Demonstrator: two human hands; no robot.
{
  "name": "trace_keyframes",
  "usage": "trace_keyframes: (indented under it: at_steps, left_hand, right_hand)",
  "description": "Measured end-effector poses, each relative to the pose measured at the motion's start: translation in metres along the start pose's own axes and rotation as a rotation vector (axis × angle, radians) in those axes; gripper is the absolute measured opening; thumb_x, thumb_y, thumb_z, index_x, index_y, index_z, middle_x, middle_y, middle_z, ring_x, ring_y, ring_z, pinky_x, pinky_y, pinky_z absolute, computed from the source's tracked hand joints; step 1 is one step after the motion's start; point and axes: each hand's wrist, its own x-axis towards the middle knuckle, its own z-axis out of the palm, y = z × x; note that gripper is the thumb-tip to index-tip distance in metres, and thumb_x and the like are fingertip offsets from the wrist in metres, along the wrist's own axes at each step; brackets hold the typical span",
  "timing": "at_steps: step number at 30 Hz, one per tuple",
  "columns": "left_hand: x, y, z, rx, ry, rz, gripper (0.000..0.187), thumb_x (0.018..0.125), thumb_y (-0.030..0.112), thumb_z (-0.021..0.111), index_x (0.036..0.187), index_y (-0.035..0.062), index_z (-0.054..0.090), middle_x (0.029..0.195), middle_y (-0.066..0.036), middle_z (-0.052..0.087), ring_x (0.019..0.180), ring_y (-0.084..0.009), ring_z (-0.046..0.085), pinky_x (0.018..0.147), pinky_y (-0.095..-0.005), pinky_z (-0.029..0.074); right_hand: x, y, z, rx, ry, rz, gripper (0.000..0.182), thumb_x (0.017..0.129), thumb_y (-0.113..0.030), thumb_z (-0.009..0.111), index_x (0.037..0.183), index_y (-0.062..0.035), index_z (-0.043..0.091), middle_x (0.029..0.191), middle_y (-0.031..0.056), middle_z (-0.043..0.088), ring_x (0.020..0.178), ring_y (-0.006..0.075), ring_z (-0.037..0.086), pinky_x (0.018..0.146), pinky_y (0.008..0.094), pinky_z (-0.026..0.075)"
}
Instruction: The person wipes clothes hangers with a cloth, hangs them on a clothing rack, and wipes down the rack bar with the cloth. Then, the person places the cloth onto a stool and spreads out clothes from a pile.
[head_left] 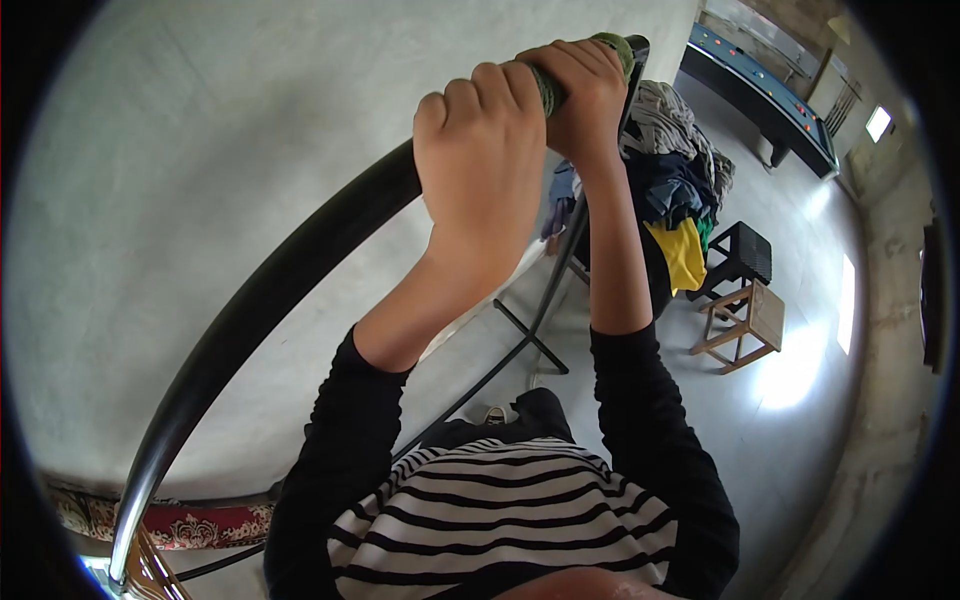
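Observation:
A thick black rail [300, 245] curves from the lower left up to the top of the view. Around its upper end is a green cloth [617, 52], mostly hidden under my hands. My left hand [480, 150] is closed round the rail and cloth, knuckles up. Just beyond it, my right hand [580, 95] is closed round the cloth near the rail's far end. A strip of green shows between the two hands. The fingertips of both hands are out of sight on the far side.
A pile of clothes [675, 185] lies beyond my right forearm. Near it stand a black stool [742, 252] and a wooden stool [765, 315]. A pool table [760, 85] is at the upper right. Thin black legs [530, 340] cross low down. Wooden hangers [150, 565] hang at lower left.

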Motion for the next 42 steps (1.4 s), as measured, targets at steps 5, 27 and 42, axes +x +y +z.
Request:
trace_keyframes:
  at_steps: [5, 27, 42]
  left_hand:
    - [0.025, 0.038, 0.028, -0.008, -0.017, 0.030, 0.021, 0.057, 0.004, 0.062, 0.068, 0.0115, 0.046, 0.059, 0.001, 0.045, 0.052, -0.0132, 0.048, 0.051, -0.0249, 0.035]
    - [0.029, 0.174, 0.111, -0.472, 0.066, 0.095, 0.029, 0.070, 0.013, 0.058, 0.098, 0.0163, 0.064, 0.118, -0.002, 0.053, 0.120, -0.0213, 0.042, 0.103, -0.0448, 0.023]
    - [-0.103, 0.186, 0.153, -0.715, -0.393, -0.814, 0.097, 0.061, 0.029, 0.081, 0.133, -0.0022, 0.025, 0.138, -0.020, 0.028, 0.127, -0.0311, 0.030, 0.101, -0.0433, 0.027]
  right_hand:
    - [-0.004, 0.048, -0.009, -0.012, -0.046, 0.017, 0.025, 0.049, -0.015, 0.070, 0.073, -0.0140, 0.062, 0.067, 0.0011, 0.060, 0.070, 0.0227, 0.058, 0.072, 0.0331, 0.042]
    - [-0.109, 0.073, -0.011, 1.193, 0.444, 1.007, 0.030, 0.079, -0.022, 0.060, 0.090, 0.0026, 0.047, 0.066, 0.0178, 0.057, 0.063, 0.0241, 0.060, 0.058, 0.0332, 0.046]
    - [-0.300, 0.071, -0.004, 0.817, -0.486, 1.037, 0.027, 0.065, -0.016, 0.069, 0.079, 0.0039, 0.057, 0.066, 0.0225, 0.057, 0.066, 0.0415, 0.058, 0.057, 0.0358, 0.047]
